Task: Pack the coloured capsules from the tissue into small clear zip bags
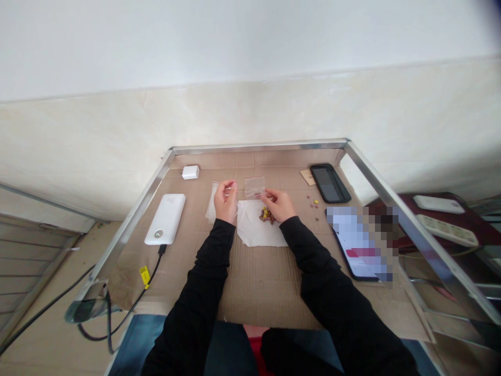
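Note:
My left hand (226, 200) is closed in a pinch on the edge of a thin clear plastic bag (213, 204) lying on the cardboard-covered table (254, 282). My right hand (279, 204) has its fingers curled together over a small heap of brown and yellow beads (266, 214) on a white sheet (258, 231). What its fingertips hold is too small to make out. Another small clear bag (254, 186) lies just beyond both hands.
A white power bank (166, 219) with a black cable (151, 271) lies left, a white charger (190, 172) behind it. A black phone (330, 183) and a lit phone (358, 245) lie right, loose beads (312, 201) between. A metal rail (258, 148) frames the table.

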### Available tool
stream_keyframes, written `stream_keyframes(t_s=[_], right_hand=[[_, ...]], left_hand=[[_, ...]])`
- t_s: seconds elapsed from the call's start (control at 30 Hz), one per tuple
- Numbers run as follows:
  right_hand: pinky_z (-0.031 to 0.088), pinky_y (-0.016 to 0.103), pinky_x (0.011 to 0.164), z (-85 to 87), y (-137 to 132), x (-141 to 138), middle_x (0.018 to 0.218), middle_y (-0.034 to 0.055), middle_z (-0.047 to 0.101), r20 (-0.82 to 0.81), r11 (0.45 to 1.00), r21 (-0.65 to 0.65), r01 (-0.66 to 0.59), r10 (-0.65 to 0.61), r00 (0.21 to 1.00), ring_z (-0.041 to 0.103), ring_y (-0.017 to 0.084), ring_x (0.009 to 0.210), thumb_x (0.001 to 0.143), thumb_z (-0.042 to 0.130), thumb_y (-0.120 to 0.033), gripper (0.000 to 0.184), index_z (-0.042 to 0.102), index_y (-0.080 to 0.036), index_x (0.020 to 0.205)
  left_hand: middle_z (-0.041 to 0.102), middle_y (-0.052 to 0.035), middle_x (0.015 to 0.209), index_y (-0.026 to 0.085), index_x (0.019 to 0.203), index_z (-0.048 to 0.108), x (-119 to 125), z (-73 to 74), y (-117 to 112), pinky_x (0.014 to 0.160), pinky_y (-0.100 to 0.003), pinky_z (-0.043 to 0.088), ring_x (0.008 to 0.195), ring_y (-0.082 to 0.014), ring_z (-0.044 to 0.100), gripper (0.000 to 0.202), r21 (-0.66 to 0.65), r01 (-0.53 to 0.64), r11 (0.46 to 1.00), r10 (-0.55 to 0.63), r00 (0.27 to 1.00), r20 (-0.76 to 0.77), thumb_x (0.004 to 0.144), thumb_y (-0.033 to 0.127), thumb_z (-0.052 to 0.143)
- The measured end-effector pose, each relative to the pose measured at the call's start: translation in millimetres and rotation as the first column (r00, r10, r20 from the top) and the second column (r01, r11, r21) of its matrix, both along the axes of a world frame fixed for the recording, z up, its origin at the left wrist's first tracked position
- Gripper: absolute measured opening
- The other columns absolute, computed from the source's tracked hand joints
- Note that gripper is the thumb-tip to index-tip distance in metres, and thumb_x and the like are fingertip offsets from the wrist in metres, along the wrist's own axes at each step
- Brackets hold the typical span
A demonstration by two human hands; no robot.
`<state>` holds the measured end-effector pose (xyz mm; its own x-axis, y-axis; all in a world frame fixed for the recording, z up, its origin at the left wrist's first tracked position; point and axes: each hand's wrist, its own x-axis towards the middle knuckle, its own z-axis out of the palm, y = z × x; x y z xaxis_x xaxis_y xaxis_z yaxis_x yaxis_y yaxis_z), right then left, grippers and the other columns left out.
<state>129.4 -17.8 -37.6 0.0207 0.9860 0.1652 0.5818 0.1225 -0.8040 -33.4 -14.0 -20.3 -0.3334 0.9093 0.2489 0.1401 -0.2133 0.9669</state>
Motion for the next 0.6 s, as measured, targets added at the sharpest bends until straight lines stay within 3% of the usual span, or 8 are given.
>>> stream_keyframes(t_s=[0.17,0.3,0.47,0.6], right_hand=[[0.046,0.034,0.063,7.5,-3.3,2.7,0.083,0.0088,0.066,0.185,0.997,0.078,0.01,-0.024,0.983,0.059,0.019,0.066,0.074,0.051,-0.036,0.033,0.063,-0.016,0.097],[0.045,0.035,0.068,8.6,-4.9,1.9,0.087,0.0079,0.065,0.24,0.994,0.103,-0.034,0.008,0.971,0.059,0.02,0.074,0.075,0.049,-0.036,0.031,0.063,-0.017,0.096],[0.041,0.033,0.077,12.2,-8.2,-1.7,0.094,0.0091,0.063,0.34,0.988,0.105,-0.115,0.073,0.938,0.055,0.021,0.086,0.076,0.049,-0.033,0.031,0.063,-0.015,0.097],[0.037,0.036,0.079,18.0,-13.4,-4.6,0.099,0.0097,0.06,0.427,0.986,0.127,-0.112,0.047,0.903,0.049,0.023,0.091,0.076,0.049,-0.035,0.036,0.061,-0.016,0.103]], left_hand=[[0.058,-0.0034,0.08,0.017,0.084,0.055,-0.5,2.7,-1.0,0.056,-0.02,0.041,0.065,-0.0097,0.053,0.022,0.015,-0.012,1.0,0.013,0.999,-0.042,0.074,0.036,0.051],[0.058,-0.0037,0.083,0.018,0.086,0.055,-2.7,8.9,-5.8,0.064,-0.025,0.042,0.07,-0.0122,0.053,0.022,0.033,-0.053,0.998,0.06,0.955,-0.291,0.075,0.036,0.051],[0.052,-0.0063,0.098,0.02,0.095,0.054,-4.9,17.6,-14.9,0.086,-0.038,0.035,0.096,-0.0218,0.047,0.037,0.067,-0.073,0.995,0.099,0.701,-0.706,0.063,0.037,0.062],[0.044,-0.0069,0.113,0.024,0.107,0.049,-5.3,19.7,-20.4,0.088,-0.042,0.032,0.105,-0.027,0.04,0.058,0.003,-0.053,0.999,0.032,0.556,-0.83,0.054,0.037,0.068]])
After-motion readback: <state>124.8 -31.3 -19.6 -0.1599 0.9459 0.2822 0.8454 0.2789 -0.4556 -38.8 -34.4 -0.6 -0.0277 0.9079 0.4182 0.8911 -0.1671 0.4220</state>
